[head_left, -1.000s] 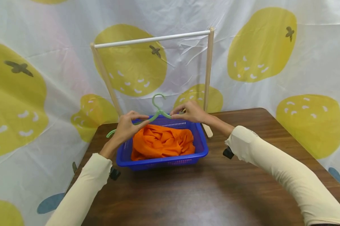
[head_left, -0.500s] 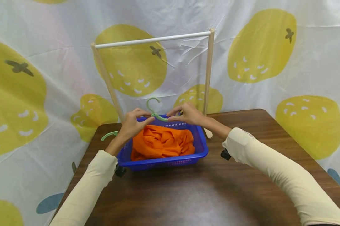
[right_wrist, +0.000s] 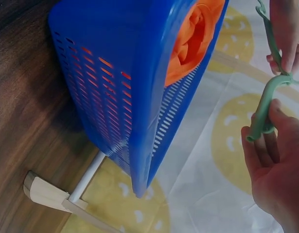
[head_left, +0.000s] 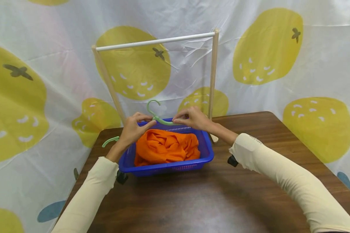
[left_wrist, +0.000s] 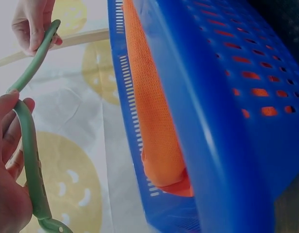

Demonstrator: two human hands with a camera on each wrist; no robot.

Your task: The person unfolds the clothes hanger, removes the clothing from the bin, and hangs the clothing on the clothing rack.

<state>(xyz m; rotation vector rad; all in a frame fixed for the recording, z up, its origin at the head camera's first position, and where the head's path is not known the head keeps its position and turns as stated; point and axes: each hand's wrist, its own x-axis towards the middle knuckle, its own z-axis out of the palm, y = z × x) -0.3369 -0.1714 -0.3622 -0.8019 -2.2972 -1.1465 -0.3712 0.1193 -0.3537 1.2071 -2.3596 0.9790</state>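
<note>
Left hand and right hand, nearly closed, pinch a green hanger.

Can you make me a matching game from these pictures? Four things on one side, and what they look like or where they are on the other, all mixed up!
Things:
1. Hanger
2. Cloth
3. Basket
4. Top bar

Clues:
A. Blue, standing on the table
B. White, running between two wooden posts
C. Green, held by the left hand and the right hand
D. Orange, bunched up inside something with little holes

Right pairs: 1-C, 2-D, 3-A, 4-B
</note>
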